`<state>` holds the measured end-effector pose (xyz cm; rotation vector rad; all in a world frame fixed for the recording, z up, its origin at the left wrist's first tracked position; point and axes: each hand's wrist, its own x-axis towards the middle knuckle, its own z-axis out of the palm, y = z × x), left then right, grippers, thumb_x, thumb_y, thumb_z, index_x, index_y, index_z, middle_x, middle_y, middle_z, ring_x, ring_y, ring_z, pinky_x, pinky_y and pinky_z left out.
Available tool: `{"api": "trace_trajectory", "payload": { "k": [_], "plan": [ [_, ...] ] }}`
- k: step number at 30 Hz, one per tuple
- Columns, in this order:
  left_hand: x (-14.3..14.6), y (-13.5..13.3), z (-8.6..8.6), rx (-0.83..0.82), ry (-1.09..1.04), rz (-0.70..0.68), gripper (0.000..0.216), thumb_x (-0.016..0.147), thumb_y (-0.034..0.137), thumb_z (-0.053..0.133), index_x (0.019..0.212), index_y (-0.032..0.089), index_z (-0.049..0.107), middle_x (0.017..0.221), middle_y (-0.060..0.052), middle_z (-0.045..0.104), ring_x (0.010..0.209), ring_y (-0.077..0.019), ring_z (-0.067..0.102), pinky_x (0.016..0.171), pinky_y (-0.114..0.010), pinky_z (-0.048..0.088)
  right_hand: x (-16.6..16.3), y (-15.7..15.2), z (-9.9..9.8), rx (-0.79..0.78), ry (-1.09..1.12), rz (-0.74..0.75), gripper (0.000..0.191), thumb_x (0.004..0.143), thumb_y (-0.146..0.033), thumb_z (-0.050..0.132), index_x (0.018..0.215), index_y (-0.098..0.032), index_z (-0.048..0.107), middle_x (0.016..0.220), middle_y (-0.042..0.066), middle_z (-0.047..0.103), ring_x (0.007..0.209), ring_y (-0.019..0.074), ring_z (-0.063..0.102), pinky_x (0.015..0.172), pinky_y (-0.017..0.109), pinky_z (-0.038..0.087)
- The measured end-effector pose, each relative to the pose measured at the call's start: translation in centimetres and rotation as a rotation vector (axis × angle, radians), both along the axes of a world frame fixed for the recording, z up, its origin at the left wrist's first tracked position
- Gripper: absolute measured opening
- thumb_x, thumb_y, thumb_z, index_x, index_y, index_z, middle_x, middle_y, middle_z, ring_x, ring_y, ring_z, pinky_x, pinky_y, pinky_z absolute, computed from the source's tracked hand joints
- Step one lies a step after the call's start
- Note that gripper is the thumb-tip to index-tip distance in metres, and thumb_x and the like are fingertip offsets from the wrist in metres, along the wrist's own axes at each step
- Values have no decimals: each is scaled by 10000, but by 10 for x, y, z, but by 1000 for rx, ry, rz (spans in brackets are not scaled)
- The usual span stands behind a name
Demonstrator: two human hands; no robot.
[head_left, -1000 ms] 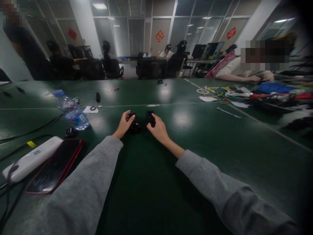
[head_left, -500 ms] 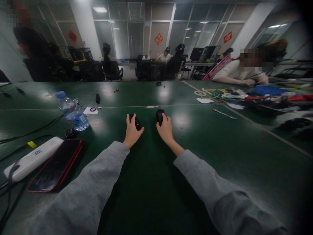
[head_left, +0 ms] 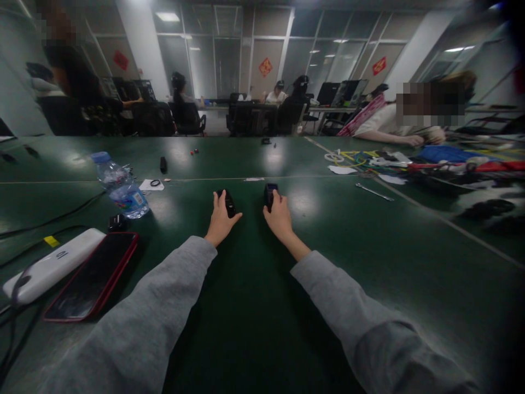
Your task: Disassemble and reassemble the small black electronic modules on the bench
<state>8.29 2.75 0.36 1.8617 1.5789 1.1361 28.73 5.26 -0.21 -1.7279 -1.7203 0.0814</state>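
Near the middle of the green table [head_left: 246, 306], my left hand [head_left: 220, 219] curves over a dark, rounded object [head_left: 229, 203], shaped somewhat like a computer mouse. Its fingers lie along the left side and top, with the thumb stretched out to the right. A short gap to the right, my right hand [head_left: 279, 219] grips a small black boxy device [head_left: 271, 191] with a dark bluish face at its far end. The palm and fingers cover the near part of that device. Both objects appear to rest on the tabletop.
At left are a tilted water bottle [head_left: 123, 189], a red-edged phone [head_left: 92, 279], a white power bank [head_left: 55, 265] and black cables. A wrench [head_left: 374, 191] lies right, before a heap of cables [head_left: 361, 158]. A person's arm [head_left: 381, 135] rests on the far right edge.
My hands and the two objects stay almost where they were. The view shifts slightly. A standing person at the far left has moved a little to the right.
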Motion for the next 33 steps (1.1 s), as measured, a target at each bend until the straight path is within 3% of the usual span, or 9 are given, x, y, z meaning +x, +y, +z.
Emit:
{"api": "trace_trajectory", "payload": {
  "k": [3,10,18,22,24,26,29,33],
  "plan": [
    [-7,6,-1,-4,22,-7,850,803,407,708,1495,238,246,1619,-192,50,1466,-395,172,1141,-598,259,6,2,1,7,-61,-15,641,851,-237,502,1456,-104,337,1240,209,437,991,310,580,800,462,534],
    [-31,20,-2,35,79,25,775,812,457,681,1467,227,338,1553,-199,278,1446,-386,245,1124,-593,280,19,6,0,12,-104,-64,628,873,-254,497,1457,-97,330,1201,205,457,950,297,589,785,445,528],
    [-32,21,-4,60,85,49,782,793,403,706,1460,218,340,1521,-193,321,1411,-375,321,1122,-578,300,17,5,2,-9,-56,-81,622,877,-259,504,1458,-105,345,1191,202,471,956,315,597,803,476,522],
    [-31,21,-5,58,62,55,786,789,389,712,1454,215,334,1507,-190,339,1401,-367,343,1126,-580,295,12,-1,17,190,114,-110,592,945,-330,438,1488,-153,282,1324,205,412,1069,312,568,852,477,526],
    [-31,20,-5,57,58,51,780,788,381,714,1451,220,337,1506,-186,340,1395,-366,353,1126,-582,295,5,-6,24,322,142,-57,599,977,-378,399,1520,-209,210,1423,178,334,1173,305,517,892,467,523],
    [-31,20,-5,59,63,48,773,789,366,712,1451,221,340,1504,-184,343,1397,-364,350,1127,-578,298,-7,-10,26,349,96,49,606,987,-411,391,1532,-244,187,1463,151,303,1255,315,455,925,475,515],
    [-31,20,-4,63,84,57,769,794,341,702,1455,201,334,1505,-190,340,1410,-359,328,1132,-562,301,-24,-11,21,275,9,193,612,987,-436,402,1535,-237,214,1456,150,328,1263,351,442,927,498,515],
    [-30,20,-3,66,108,62,778,795,330,696,1460,167,326,1501,-205,337,1411,-354,324,1134,-542,308,-34,-7,8,140,-52,249,618,969,-434,461,1518,-223,272,1377,168,407,1105,352,558,840,494,550]
  ]
}}
